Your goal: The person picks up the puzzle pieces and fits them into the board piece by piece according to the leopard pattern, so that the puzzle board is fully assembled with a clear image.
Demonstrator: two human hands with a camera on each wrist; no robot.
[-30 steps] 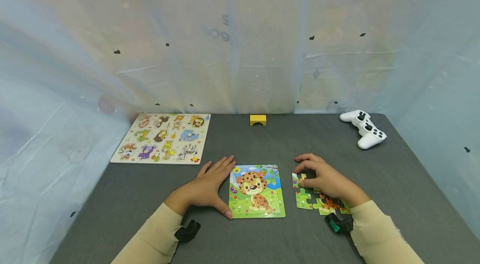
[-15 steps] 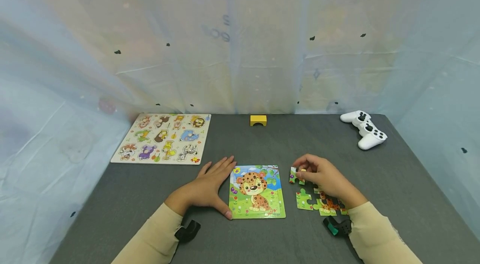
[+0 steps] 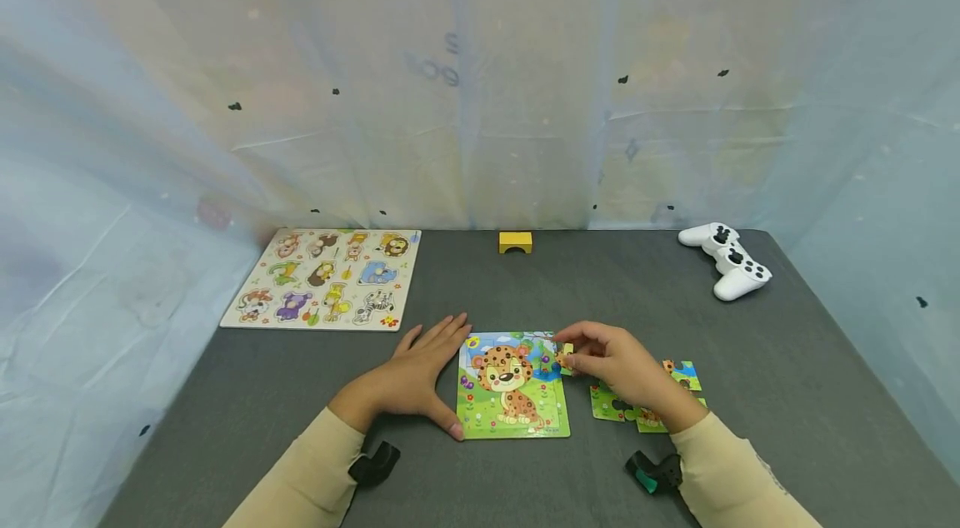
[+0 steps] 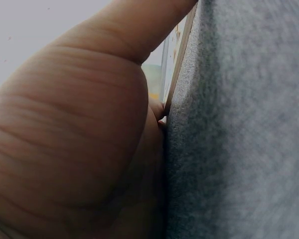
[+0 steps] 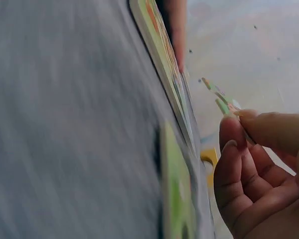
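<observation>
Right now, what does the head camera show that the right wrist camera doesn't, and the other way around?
Only the head view shows the white game controller and the board of animal pictures. Only the right wrist view shows the curled fingers from the palm side.
Both share the right hand pinching a puzzle piece, the leopard puzzle (nearly edge-on in the wrist view) and the yellow block.

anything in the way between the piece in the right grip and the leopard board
Nothing visible: the right grip holds the piece by the right edge of the leopard board, and the loose pieces lie farther right.
</observation>
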